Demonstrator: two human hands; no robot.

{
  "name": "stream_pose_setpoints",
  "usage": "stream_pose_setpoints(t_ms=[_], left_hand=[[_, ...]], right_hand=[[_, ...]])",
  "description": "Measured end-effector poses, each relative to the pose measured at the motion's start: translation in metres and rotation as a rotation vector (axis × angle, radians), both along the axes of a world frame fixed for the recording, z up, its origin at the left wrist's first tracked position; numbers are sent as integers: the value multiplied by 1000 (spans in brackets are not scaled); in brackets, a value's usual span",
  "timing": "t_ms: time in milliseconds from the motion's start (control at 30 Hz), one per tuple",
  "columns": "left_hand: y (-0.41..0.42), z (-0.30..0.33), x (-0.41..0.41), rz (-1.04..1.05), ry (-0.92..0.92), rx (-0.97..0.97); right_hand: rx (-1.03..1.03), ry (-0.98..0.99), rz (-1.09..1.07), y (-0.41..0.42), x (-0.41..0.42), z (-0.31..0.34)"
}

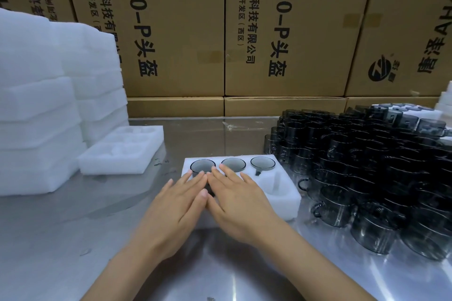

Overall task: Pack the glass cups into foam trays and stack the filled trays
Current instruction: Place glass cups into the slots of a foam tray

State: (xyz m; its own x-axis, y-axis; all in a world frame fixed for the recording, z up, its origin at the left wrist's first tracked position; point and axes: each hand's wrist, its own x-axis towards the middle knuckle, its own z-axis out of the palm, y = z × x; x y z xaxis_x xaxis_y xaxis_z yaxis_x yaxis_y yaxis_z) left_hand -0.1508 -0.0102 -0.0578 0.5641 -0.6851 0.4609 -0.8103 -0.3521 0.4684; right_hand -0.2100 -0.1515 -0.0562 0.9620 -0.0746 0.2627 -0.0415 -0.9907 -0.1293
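Fingers of both hands lie straight and flat, holding nothing. The left hand [179, 199] and the right hand [241, 199] rest side by side on the near row of the white foam tray with round pockets [281, 199], which sits on the shiny metal table [61, 239]. It seems they press cups down into their pockets, but what is under the palms is hidden.

On the far left stands a tall stack of white foam trays [49, 105], and just beside it lies one empty white foam tray [122, 151]. In the tray under the hands, three smoky grey glass cups [262, 163] sit in the far row, and the near right pocket [276, 184] is not yet filled. On the right, a large crowd of loose dark glass cups with handles [367, 166] waits on the table.

To do this step well, I think the push must be even and gentle, straight down, with each handle lying in its slot, so no rim stands above the foam before stacking.

Brown cardboard cartons [176, 32] at the back carry sideways print: "4.0-P头盔", "通信科技有限公司" and "(西区)". The round logo on the right carton is too small to read.
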Motion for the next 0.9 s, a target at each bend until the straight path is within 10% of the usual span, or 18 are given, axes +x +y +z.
stream_pose_setpoints(t_ms=[333, 500, 900], left_hand=[[-3, -14, 6, 67, -75, -140], [-3, -10, 8, 1, -160, -208], [-3, -11, 13, 23, -139, -190]], right_hand=[[168, -547, -285, -46, -8, 32], [246, -344, -795, -118, -27, 48], [155, -183, -1015, -165, -25, 38]])
